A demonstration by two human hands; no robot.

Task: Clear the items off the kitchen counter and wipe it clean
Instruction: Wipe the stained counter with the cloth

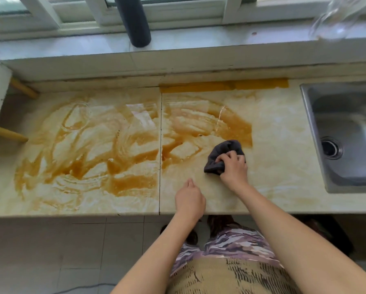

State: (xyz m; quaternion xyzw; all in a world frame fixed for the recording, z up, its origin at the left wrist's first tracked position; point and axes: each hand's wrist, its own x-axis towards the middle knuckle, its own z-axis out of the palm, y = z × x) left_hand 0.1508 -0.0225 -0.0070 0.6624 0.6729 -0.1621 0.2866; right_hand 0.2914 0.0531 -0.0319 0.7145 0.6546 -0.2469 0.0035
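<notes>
Right hand (pixel 233 166) gripping grey cloth (pixel 222 153) — on stained counter (pixel 279 132).

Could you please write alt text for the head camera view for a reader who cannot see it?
A person's right hand grips a dark grey cloth on a pale kitchen counter smeared with orange-brown liquid, mostly to the cloth's left. The left hand holds nothing near the counter's front edge; a steel sink sits at the right.

My cloth (pixel 221 152) is dark grey against the cream marbled counter (pixel 275 132). Orange-brown smears (pixel 88 145) swirl across its left and middle. Far side, a mustard-yellow strip (pixel 222 85). On the right, the sink (pixel 345 115) is steel grey. My trousers (pixel 237 244) show purple-and-white blotches.
</notes>
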